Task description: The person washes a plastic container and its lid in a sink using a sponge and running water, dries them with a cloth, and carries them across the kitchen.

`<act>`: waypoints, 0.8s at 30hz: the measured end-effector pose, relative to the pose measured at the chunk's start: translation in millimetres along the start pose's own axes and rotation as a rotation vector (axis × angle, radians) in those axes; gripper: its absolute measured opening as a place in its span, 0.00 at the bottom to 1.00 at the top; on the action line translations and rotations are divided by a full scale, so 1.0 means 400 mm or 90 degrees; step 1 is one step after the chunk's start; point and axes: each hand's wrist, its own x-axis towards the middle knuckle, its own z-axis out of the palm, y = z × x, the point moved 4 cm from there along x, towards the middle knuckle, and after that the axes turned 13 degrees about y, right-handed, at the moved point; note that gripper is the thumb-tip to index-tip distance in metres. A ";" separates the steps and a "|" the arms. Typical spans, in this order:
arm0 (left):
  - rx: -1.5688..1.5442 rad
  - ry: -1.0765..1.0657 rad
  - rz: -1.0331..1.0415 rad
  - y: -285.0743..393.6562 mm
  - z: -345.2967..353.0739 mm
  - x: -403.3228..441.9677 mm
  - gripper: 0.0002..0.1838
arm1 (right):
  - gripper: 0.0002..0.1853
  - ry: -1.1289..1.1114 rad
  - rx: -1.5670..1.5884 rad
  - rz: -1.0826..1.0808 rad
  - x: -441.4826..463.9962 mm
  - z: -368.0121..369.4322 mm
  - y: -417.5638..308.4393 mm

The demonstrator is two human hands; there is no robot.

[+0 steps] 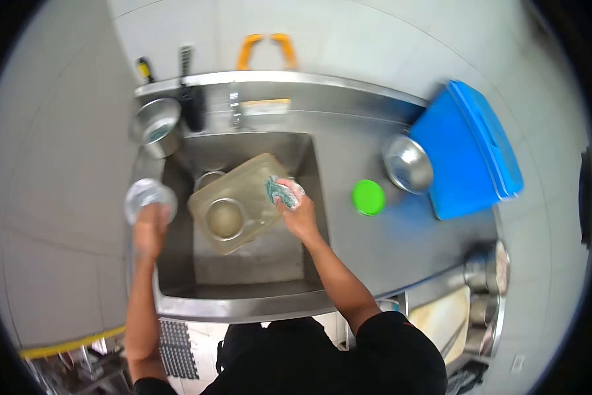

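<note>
My left hand [149, 236], blurred by motion, is closed on a round, see-through container [138, 195] over the sink's left rim. Whether it is a cup or a small tub I cannot make out. In my right hand [300, 218] is a soapy green scrubbing pad [279, 189], held over the sink. Below it, a pale see-through plastic tub [261, 172] lies at a slant in the steel sink [250, 268]. A round metal-rimmed bowl [225, 220] sits within the tub's outline, and another round rim [209, 178] shows partly behind the tub.
A steel pot [157, 122] stands at the sink's back left corner, beside a black-handled utensil [192, 108] and the tap [235, 105]. On the right counter are a green lid [369, 197], a steel bowl [408, 164] and a big blue bin [463, 155].
</note>
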 end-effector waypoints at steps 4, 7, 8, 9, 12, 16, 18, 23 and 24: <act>0.058 -0.059 -0.029 -0.130 0.018 -0.012 0.07 | 0.22 0.176 -0.323 -0.193 0.064 -0.233 -0.029; 0.126 -0.074 -0.014 -0.200 0.035 -0.053 0.13 | 0.24 0.267 -0.464 -0.220 0.107 -0.381 0.031; 0.124 -0.094 -0.049 -0.219 0.040 -0.066 0.18 | 0.25 0.309 -0.516 -0.235 0.120 -0.427 0.050; 0.125 -0.117 -0.086 -0.228 0.045 -0.071 0.23 | 0.25 0.316 -0.519 -0.231 0.123 -0.462 0.063; 0.173 -0.129 -0.079 -0.210 0.027 -0.065 0.31 | 0.26 0.188 -0.656 -0.102 0.125 -0.501 0.146; 0.124 0.033 0.007 -0.086 -0.022 -0.013 0.26 | 0.26 0.042 -0.716 -0.122 0.116 -0.441 0.238; 0.029 0.064 -0.058 -0.008 -0.013 -0.013 0.18 | 0.24 0.056 -0.682 -0.083 0.096 -0.406 0.198; -0.259 -0.106 -0.321 0.239 0.191 -0.124 0.10 | 0.25 0.061 -0.702 -0.104 0.098 -0.384 0.197; -0.358 -0.155 -0.362 0.294 0.249 -0.152 0.12 | 0.25 0.059 -0.687 -0.112 0.094 -0.383 0.206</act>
